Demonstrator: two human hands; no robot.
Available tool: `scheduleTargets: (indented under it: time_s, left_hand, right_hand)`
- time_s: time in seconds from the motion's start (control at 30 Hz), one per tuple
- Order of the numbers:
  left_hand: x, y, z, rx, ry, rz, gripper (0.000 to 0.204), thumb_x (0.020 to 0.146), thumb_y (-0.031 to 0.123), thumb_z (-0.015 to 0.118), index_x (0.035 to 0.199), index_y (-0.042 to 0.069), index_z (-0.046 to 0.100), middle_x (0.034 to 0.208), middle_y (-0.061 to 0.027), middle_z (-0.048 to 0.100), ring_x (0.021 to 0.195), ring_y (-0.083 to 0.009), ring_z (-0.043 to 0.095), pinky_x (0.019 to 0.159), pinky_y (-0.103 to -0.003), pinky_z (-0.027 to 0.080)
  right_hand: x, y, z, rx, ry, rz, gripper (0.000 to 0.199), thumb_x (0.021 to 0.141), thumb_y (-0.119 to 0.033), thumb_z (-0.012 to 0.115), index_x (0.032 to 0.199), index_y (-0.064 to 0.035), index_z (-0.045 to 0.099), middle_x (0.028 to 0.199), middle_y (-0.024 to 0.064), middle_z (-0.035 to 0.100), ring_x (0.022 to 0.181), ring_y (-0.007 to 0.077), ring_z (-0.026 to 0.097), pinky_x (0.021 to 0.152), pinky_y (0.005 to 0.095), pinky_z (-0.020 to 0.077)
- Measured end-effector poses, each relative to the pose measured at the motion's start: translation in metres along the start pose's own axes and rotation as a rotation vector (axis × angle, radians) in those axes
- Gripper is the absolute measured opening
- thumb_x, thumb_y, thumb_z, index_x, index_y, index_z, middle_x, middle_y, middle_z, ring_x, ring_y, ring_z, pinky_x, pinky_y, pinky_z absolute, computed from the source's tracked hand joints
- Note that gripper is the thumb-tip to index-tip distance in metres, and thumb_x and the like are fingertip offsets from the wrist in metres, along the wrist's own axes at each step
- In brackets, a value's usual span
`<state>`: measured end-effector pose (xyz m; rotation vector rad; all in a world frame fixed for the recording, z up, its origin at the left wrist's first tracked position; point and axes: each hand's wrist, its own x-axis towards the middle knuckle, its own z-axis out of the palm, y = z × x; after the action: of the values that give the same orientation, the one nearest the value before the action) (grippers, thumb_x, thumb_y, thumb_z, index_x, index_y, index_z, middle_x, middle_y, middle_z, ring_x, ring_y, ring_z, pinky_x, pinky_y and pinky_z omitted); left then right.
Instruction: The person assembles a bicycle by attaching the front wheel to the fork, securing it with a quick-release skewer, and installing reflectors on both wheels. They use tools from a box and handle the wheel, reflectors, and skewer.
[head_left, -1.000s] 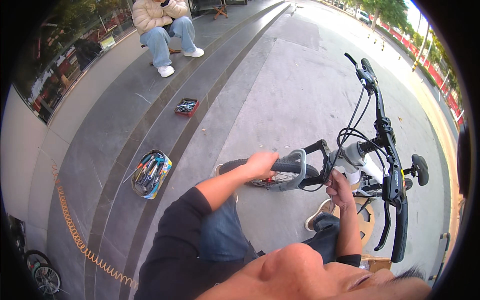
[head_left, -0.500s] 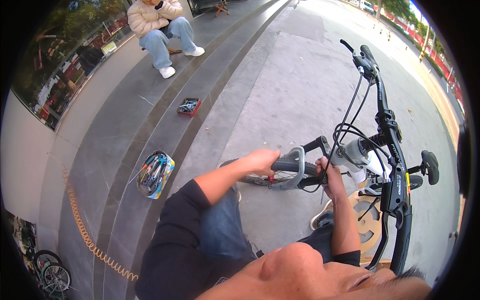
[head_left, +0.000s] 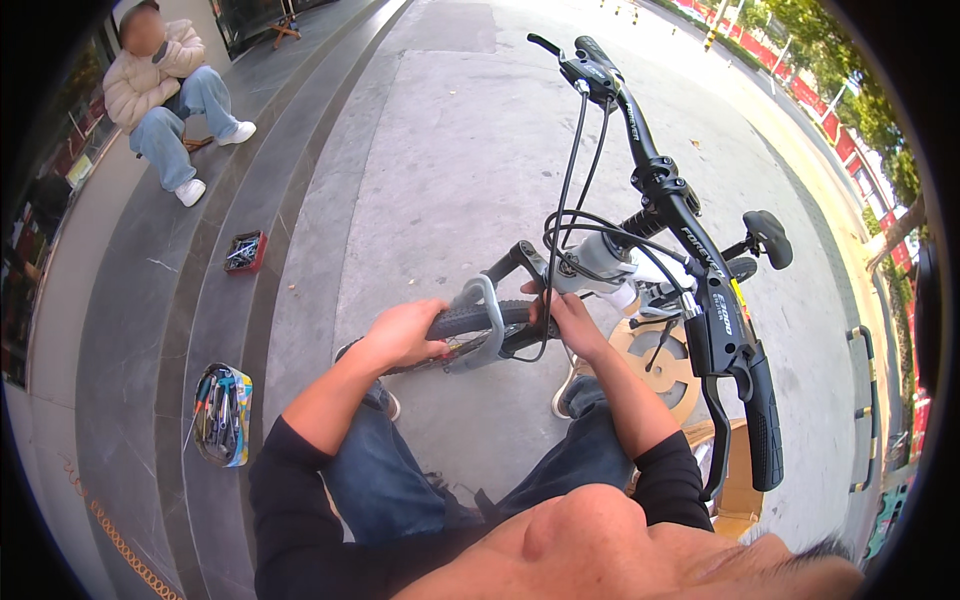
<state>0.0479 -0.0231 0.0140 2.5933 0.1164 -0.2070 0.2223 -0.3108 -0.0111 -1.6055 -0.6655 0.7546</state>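
My left hand (head_left: 408,334) is closed round the knobbly black tyre of the front wheel (head_left: 468,321). The wheel sits between the legs of a grey and black bicycle fork (head_left: 492,330), whose grey arch loops over the tyre. On the other side of the arch, my right hand (head_left: 572,322) grips the tyre's right end beside the black fork tube; some of its fingers are hidden. Black cables (head_left: 568,212) hang in front of that hand. The bicycle's black handlebar (head_left: 690,235) stands turned lengthwise to the right, with its grey frame (head_left: 595,262) behind.
On the stone steps at left are a tool bin (head_left: 222,415) and a red box of small metal parts (head_left: 245,252). An orange coiled hose (head_left: 130,560) lies lower left. Another person (head_left: 165,100) sits up the steps. Cardboard (head_left: 742,480) lies under the handlebar; a saddle (head_left: 767,238) sticks out right.
The view has swung right, so steps, person and bicycle all sit further left. Both hands keep their hold on the wheel, and my left hand's fingers show more clearly.
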Motion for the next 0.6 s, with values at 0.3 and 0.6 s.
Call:
scheduleTargets:
  time_s: [0.3,0.6]
  left_hand:
    - [-0.016,-0.006,-0.008,-0.011,0.079,0.014,0.056,0.087,0.027,0.088,0.135,0.008,0.068,0.125,-0.0164,0.074,0.118,-0.0370,0.071,0.100,-0.047,0.057]
    - [-0.018,-0.007,-0.007,-0.035,0.055,-0.010,0.060,0.086,0.024,0.090,0.138,0.005,0.067,0.128,-0.0183,0.075,0.120,-0.0374,0.071,0.103,-0.046,0.056]
  right_hand:
    - [0.006,0.016,-0.002,0.004,0.050,-0.009,0.064,0.112,-0.066,0.048,0.123,-0.0075,0.071,0.087,-0.0044,0.064,0.073,0.0064,0.053,0.061,0.0259,0.0381]
    - [0.010,0.025,-0.007,0.147,-0.045,0.023,0.056,0.117,-0.058,0.044,0.127,-0.0082,0.066,0.093,-0.0033,0.067,0.078,0.0059,0.057,0.063,0.0232,0.0397]
